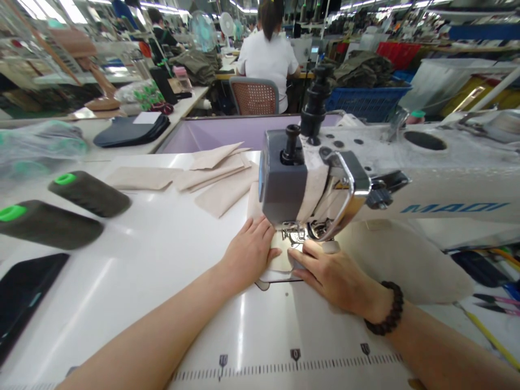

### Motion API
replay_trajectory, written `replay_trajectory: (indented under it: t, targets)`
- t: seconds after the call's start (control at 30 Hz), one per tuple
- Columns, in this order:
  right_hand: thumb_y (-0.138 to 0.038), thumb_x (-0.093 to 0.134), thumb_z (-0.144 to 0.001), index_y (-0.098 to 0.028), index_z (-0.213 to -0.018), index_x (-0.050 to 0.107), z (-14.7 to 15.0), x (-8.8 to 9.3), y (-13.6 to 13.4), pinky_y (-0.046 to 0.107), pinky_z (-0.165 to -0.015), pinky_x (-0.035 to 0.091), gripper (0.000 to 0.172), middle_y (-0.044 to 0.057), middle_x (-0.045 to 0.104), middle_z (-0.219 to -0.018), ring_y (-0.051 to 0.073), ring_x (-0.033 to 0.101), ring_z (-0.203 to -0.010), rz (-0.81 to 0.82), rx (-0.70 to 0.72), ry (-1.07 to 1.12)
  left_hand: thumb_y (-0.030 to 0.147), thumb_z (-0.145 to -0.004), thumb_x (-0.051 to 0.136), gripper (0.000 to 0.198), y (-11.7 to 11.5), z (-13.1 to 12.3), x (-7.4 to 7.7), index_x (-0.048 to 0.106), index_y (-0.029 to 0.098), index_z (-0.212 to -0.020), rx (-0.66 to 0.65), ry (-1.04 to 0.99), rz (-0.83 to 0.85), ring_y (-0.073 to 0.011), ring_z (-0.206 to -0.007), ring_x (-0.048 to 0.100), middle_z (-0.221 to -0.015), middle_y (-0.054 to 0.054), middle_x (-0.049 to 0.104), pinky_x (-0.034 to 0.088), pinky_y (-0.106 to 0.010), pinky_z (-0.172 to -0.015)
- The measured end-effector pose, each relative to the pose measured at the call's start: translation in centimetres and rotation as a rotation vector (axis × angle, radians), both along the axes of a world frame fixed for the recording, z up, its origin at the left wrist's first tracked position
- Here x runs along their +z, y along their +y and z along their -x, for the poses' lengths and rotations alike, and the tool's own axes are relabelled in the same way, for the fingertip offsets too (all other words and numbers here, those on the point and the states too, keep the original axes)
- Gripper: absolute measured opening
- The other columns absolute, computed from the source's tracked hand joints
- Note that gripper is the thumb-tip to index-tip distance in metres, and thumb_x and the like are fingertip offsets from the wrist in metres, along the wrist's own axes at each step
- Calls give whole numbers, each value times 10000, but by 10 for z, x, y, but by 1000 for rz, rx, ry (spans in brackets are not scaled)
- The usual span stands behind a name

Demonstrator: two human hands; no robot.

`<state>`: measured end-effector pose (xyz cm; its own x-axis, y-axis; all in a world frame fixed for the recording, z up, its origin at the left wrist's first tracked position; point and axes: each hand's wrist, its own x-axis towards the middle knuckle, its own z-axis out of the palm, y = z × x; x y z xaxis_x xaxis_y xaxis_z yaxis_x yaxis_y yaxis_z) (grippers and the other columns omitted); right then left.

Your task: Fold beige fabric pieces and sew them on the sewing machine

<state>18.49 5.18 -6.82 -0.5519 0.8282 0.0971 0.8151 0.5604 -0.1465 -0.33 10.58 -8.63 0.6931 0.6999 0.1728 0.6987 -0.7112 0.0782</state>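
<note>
My left hand (249, 252) lies flat, fingers stretched, on the left side of a small beige fabric piece (281, 262) on the sewing machine bed. Just beyond it is the lit presser foot (293, 235) of the sewing machine (284, 179). My right hand (335, 273) is at the piece's right edge, fingers bent and close together, gripping the edge near the foot. A pale band wraps one of its fingers, and a dark braided bracelet circles the wrist. The needle tip is too small to make out.
Several beige fabric pieces (221, 173) lie behind my left hand. Dark thread cones (89, 192) and a black phone (28, 295) are on the left. A larger beige panel (402, 260), scissors (495, 304) and a yellow tool (487, 333) lie right. A person (268, 59) sits ahead.
</note>
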Motion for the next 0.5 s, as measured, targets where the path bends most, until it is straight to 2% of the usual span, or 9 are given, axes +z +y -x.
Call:
replay_trajectory:
  t: [0.2,0.3,0.4,0.5]
  targets:
    - [-252,580,-825,-171,-1043,568,0,0,0,294,-649,359,233,61,578,-848,183,528,-745,2,-14,0,266,-819,567,220,2,2,3,533,100,-960,10,-4,-9,-285,-1069,464,-1026,-131,541,399,-427,-879]
    - [-243,558,-836,-161,-1030,577,-2,-1,0,311,-694,371,211,53,574,-809,190,524,-760,-12,88,32,216,-845,526,102,-3,5,8,562,144,-909,-164,-17,27,-218,-936,519,-959,-76,564,426,-362,-818]
    - [-249,527,-856,-153,-992,594,-5,-4,0,330,-747,371,179,46,570,-770,192,520,-775,-12,186,60,208,-891,446,154,-10,7,11,583,160,-842,-369,-11,89,-170,-846,533,-864,-49,573,440,-299,-757]
    - [-239,526,-857,-163,-985,597,-5,-5,0,320,-724,371,165,41,567,-759,189,518,-764,-15,163,59,202,-903,417,191,-14,7,9,590,141,-850,-383,-21,105,-163,-850,534,-843,-57,570,448,-284,-765]
